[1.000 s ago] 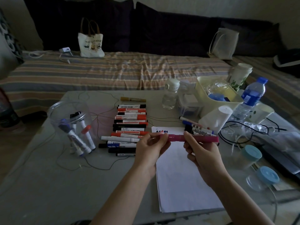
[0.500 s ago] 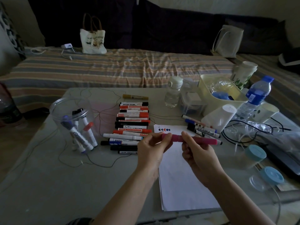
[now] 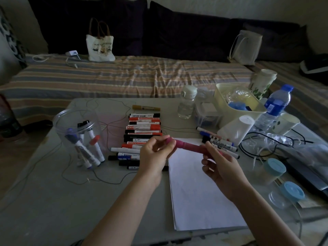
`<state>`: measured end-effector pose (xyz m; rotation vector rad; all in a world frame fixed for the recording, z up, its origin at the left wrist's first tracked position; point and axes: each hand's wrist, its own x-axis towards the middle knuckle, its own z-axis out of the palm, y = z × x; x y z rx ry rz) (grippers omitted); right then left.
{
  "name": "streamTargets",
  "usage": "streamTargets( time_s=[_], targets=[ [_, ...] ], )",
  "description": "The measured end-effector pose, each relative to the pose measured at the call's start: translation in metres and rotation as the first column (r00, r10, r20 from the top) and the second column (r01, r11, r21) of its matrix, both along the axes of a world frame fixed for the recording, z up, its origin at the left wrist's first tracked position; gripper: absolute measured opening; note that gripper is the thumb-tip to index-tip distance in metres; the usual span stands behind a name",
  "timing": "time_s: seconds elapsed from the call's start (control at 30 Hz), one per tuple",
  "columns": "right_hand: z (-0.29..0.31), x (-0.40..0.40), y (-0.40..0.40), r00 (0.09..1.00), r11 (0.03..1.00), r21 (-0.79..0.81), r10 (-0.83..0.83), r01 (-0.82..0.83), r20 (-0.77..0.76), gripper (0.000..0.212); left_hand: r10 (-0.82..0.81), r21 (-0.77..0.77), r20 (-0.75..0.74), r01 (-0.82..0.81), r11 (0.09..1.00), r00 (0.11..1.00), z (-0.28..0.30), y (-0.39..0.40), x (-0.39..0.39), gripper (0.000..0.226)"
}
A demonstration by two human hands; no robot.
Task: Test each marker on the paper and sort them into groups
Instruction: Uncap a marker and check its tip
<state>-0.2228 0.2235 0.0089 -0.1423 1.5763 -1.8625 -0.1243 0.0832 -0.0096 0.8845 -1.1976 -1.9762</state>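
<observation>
Tilted since a moment ago, pink marker is pinched by left hand and right hand above paper; marker row at ten o'clock.

— What was the jar made of?
— Clear glossy plastic; the marker looked matt pink plastic.
— And the rest?
— Smooth white paper, a matt grey table, striped cloth cover — rumpled.

A pink marker sits above white paper on the grey table, with red, black and white markers in a row beside it, blue lids near the right edge, and an orange-and-grey striped cover beyond.
</observation>
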Motion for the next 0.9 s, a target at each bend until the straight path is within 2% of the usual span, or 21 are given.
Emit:
streamTargets(
  time_s=[0.07, 0.1, 0.13, 0.2, 0.27, 0.37, 0.47, 0.53, 0.6, 0.67, 0.77, 0.8, 0.83, 0.9],
  targets=[
    [-0.002, -0.001, 0.003, 0.994, 0.998, 0.058, 0.033, -0.027, -0.107, 0.032, 0.015, -0.019, -0.027, -0.015, 1.000, 1.000, 0.000, -0.001, 0.001, 0.018],
    [-0.004, -0.002, 0.004, 0.966, 0.990, 0.136, 0.074, -0.041, -0.247, 0.028, 0.025, -0.013, -0.045, -0.025, 1.000, 0.999, 0.000, -0.002, 0.002, 0.016],
    [-0.005, -0.002, 0.005, 0.897, 0.972, 0.232, 0.137, -0.040, -0.419, 0.022, 0.032, -0.006, -0.059, -0.032, 0.999, 0.998, 0.000, -0.002, 0.003, 0.014],
    [-0.008, -0.003, 0.007, 0.673, 0.932, 0.362, 0.259, 0.014, -0.693, 0.012, 0.034, -0.010, -0.062, -0.035, 0.999, 0.997, 0.001, -0.002, 0.005, 0.011],
    [-0.011, -0.002, 0.006, 0.527, 0.919, 0.391, 0.307, 0.053, -0.793, 0.014, 0.045, -0.035, -0.037, -0.047, 0.998, 0.998, 0.003, 0.000, 0.005, 0.009],
    [-0.017, -0.004, 0.006, 0.429, 0.922, 0.377, 0.305, 0.093, -0.851, 0.016, 0.054, -0.087, 0.008, -0.053, 0.995, 0.999, 0.001, 0.005, 0.005, 0.009],
    [-0.026, -0.005, 0.006, 0.436, 0.880, 0.474, 0.413, 0.037, -0.800, 0.015, 0.027, -0.163, 0.044, -0.019, 0.986, 0.999, -0.004, 0.003, 0.003, 0.010],
    [-0.034, -0.004, 0.002, 0.415, 0.808, 0.588, 0.541, -0.018, -0.731, 0.019, 0.005, -0.326, 0.102, 0.029, 0.945, 0.995, -0.007, 0.002, 0.002, 0.010],
    [-0.038, -0.009, -0.001, 0.371, 0.783, 0.622, 0.578, -0.001, -0.727, 0.021, -0.013, -0.443, 0.145, 0.076, 0.893, 0.989, -0.009, 0.000, 0.000, 0.009],
    [-0.041, -0.019, 0.002, 0.344, 0.804, 0.591, 0.538, 0.065, -0.770, 0.022, -0.075, -0.461, 0.229, 0.176, 0.870, 0.970, -0.009, -0.001, 0.001, 0.012],
    [-0.051, -0.046, 0.017, 0.335, 0.812, 0.546, 0.466, 0.207, -0.819, 0.023, -0.253, -0.497, 0.475, 0.494, 0.713, 0.843, -0.014, -0.004, 0.001, 0.037],
    [-0.055, -0.056, 0.022, 0.344, 0.794, 0.546, 0.452, 0.266, -0.823, 0.023, -0.282, -0.488, 0.516, 0.549, 0.679, 0.809, -0.015, -0.004, 0.002, 0.047],
    [-0.061, -0.067, 0.028, 0.360, 0.763, 0.552, 0.438, 0.335, -0.824, 0.024, -0.271, -0.494, 0.546, 0.566, 0.660, 0.793, -0.017, -0.006, 0.002, 0.053],
    [-0.068, -0.086, 0.040, 0.419, 0.671, 0.573, 0.401, 0.471, -0.815, 0.026, -0.137, -0.582, 0.612, 0.561, 0.588, 0.779, -0.018, -0.014, 0.007, 0.051]
  ],
)
